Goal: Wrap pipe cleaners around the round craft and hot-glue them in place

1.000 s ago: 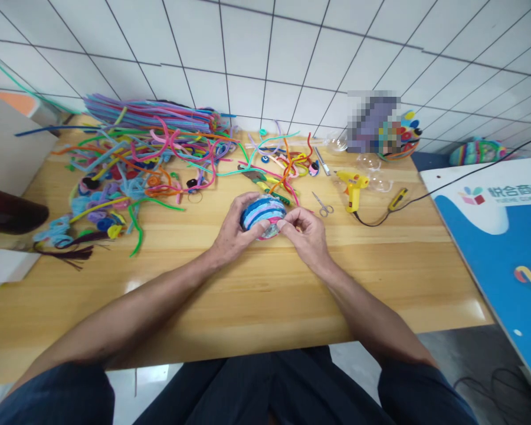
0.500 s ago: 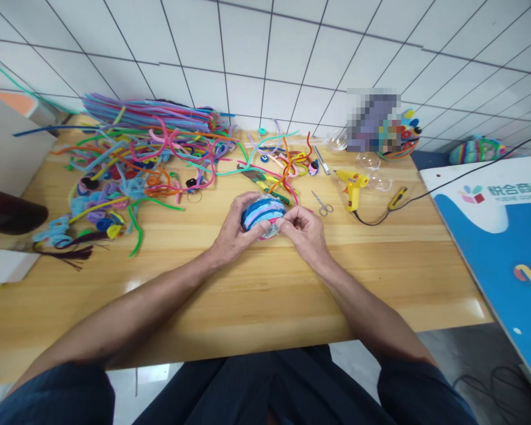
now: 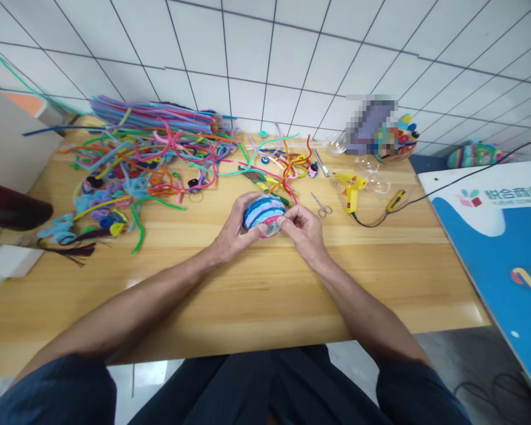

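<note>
A round ball [image 3: 265,211] banded with blue, light blue and lilac pipe cleaner is held above the wooden table. My left hand [image 3: 236,231] is wrapped round its left side, with the thumb on the front. At the ball's lower right, my right hand [image 3: 304,229] pinches the end of a pink strip [image 3: 273,221] against the surface. Part of the ball near that strip looks clear and uncovered. Just behind lie pliers [image 3: 253,175] with green and yellow handles, and small scissors [image 3: 322,206] rest to the right.
Loose pipe cleaners [image 3: 137,171] are heaped at the left, below a thick bundle [image 3: 154,115]. A yellow glue gun [image 3: 353,189] stands at the right, its cable running past clear balls [image 3: 374,177]. A printed board [image 3: 491,236] borders the table [image 3: 230,307].
The camera view has shifted slightly. Both hands keep their hold on the ball, and the pink strip shows a little more along its lower front.
</note>
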The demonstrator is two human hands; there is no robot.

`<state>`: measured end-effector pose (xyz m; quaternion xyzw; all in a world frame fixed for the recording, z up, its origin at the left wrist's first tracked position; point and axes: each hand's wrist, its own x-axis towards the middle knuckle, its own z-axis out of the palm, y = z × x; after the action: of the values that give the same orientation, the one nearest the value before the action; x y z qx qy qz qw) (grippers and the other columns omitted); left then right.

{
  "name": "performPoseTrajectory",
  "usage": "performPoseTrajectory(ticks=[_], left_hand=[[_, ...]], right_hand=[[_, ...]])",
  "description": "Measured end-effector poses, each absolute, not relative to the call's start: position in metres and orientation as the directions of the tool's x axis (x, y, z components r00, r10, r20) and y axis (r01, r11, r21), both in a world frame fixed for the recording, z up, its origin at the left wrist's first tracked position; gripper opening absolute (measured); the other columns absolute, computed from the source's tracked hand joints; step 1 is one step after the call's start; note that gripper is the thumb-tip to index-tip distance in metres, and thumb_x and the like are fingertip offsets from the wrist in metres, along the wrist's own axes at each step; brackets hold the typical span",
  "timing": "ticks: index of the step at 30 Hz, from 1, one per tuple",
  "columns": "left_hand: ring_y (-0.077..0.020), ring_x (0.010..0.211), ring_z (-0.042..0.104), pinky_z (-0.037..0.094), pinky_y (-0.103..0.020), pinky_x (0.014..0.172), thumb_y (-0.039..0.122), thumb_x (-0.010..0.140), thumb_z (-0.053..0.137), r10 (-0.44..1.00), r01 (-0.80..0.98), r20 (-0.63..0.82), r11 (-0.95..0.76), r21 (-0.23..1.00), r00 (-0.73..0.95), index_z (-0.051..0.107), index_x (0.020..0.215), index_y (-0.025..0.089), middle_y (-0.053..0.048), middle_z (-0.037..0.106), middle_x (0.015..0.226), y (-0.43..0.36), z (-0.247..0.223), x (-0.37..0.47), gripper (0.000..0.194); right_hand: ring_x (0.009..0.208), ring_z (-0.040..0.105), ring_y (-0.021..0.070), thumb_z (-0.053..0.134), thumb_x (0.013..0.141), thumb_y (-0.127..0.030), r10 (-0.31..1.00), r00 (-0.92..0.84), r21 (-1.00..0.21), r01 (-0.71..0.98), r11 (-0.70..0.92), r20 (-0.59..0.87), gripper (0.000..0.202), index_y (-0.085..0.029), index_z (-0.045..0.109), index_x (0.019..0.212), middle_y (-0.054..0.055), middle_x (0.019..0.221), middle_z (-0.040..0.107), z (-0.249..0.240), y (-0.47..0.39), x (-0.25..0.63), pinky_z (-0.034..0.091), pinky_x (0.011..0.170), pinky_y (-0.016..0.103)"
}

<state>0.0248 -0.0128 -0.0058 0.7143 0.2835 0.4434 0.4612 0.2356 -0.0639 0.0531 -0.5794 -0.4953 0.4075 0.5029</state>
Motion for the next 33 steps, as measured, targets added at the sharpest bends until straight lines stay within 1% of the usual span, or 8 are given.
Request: performPoseTrajectory(ticks=[3,9,13,19,22,25,28,33], left_hand=[[-0.0392,0.166,0.053,0.044,-0.06,0.142,0.064,0.102,0.082,0.804,0.003,0.364,-0.414,0.91,0.47,0.046,0.167,0.027,-0.019,0.053,0.173,-0.011,-0.007,0.023,0.083],[-0.0383,0.164,0.054,0.045,-0.06,0.142,0.06,0.105,0.08,0.796,-0.013,0.363,-0.408,0.913,0.484,0.049,0.166,0.028,-0.016,0.055,0.171,-0.01,-0.004,0.022,0.075],[-0.0386,0.164,0.054,0.045,-0.06,0.142,0.058,0.105,0.08,0.796,-0.014,0.365,-0.41,0.912,0.483,0.05,0.166,0.028,-0.016,0.055,0.171,-0.011,-0.001,0.021,0.075],[-0.0412,0.162,0.058,0.045,-0.065,0.142,0.064,0.108,0.073,0.792,-0.022,0.363,-0.405,0.914,0.49,0.052,0.168,0.029,-0.017,0.058,0.172,-0.009,-0.002,0.018,0.073],[-0.0423,0.163,0.057,0.048,-0.064,0.14,0.066,0.102,0.079,0.789,-0.015,0.378,-0.424,0.905,0.485,0.049,0.172,0.029,-0.018,0.057,0.173,-0.008,-0.007,0.021,0.085],[-0.0421,0.164,0.056,0.05,-0.062,0.139,0.064,0.095,0.089,0.791,0.001,0.401,-0.453,0.892,0.462,0.048,0.173,0.028,-0.019,0.055,0.174,-0.006,-0.012,0.025,0.094],[-0.042,0.164,0.057,0.047,-0.063,0.141,0.064,0.097,0.086,0.775,-0.011,0.425,-0.476,0.879,0.467,0.05,0.171,0.028,-0.018,0.056,0.173,-0.005,-0.012,0.026,0.09],[-0.0419,0.163,0.056,0.047,-0.064,0.14,0.069,0.098,0.084,0.776,-0.018,0.423,-0.47,0.883,0.468,0.052,0.167,0.025,-0.02,0.057,0.171,-0.003,-0.011,0.03,0.088]], right_hand=[[0.062,0.047,0.0137,0.08,0.079,-0.049,0.982,0.184,-0.989,0.146,0.014,0.041,0.03,-0.027,0.061,0.072,-0.005,0.065,0.058,0.052,-0.063,0.235,0.043,0.064,0.033],[0.062,0.047,0.0138,0.078,0.079,-0.049,0.981,0.187,-0.99,0.136,0.028,0.053,0.029,-0.027,0.06,0.072,-0.006,0.065,0.055,0.048,-0.063,0.233,0.044,0.065,0.033],[0.063,0.048,0.0141,0.078,0.08,-0.05,0.981,0.184,-0.988,0.15,0.026,0.054,0.03,-0.027,0.06,0.073,-0.006,0.066,0.056,0.048,-0.063,0.233,0.044,0.065,0.033],[0.067,0.051,0.0155,0.08,0.08,-0.051,0.985,0.17,-0.99,0.139,0.019,0.043,0.031,-0.028,0.06,0.075,-0.005,0.067,0.058,0.045,-0.062,0.235,0.045,0.067,0.032],[0.069,0.053,0.0164,0.079,0.081,-0.052,0.985,0.171,-0.989,0.15,0.014,0.039,0.032,-0.028,0.06,0.076,-0.004,0.069,0.059,0.042,-0.061,0.238,0.047,0.069,0.033],[0.07,0.051,0.0167,0.078,0.081,-0.055,0.984,0.176,-0.984,0.18,0.003,0.036,0.034,-0.028,0.057,0.077,-0.005,0.069,0.055,0.041,-0.059,0.242,0.047,0.069,0.033],[0.068,0.048,0.0166,0.079,0.08,-0.057,0.982,0.184,-0.978,0.21,0.0,0.04,0.037,-0.028,0.055,0.077,-0.006,0.068,0.052,0.041,-0.059,0.244,0.045,0.068,0.032],[0.069,0.051,0.0166,0.079,0.08,-0.058,0.978,0.2,-0.98,0.197,0.022,0.062,0.038,-0.028,0.056,0.078,-0.006,0.069,0.054,0.036,-0.056,0.243,0.047,0.07,0.032]])
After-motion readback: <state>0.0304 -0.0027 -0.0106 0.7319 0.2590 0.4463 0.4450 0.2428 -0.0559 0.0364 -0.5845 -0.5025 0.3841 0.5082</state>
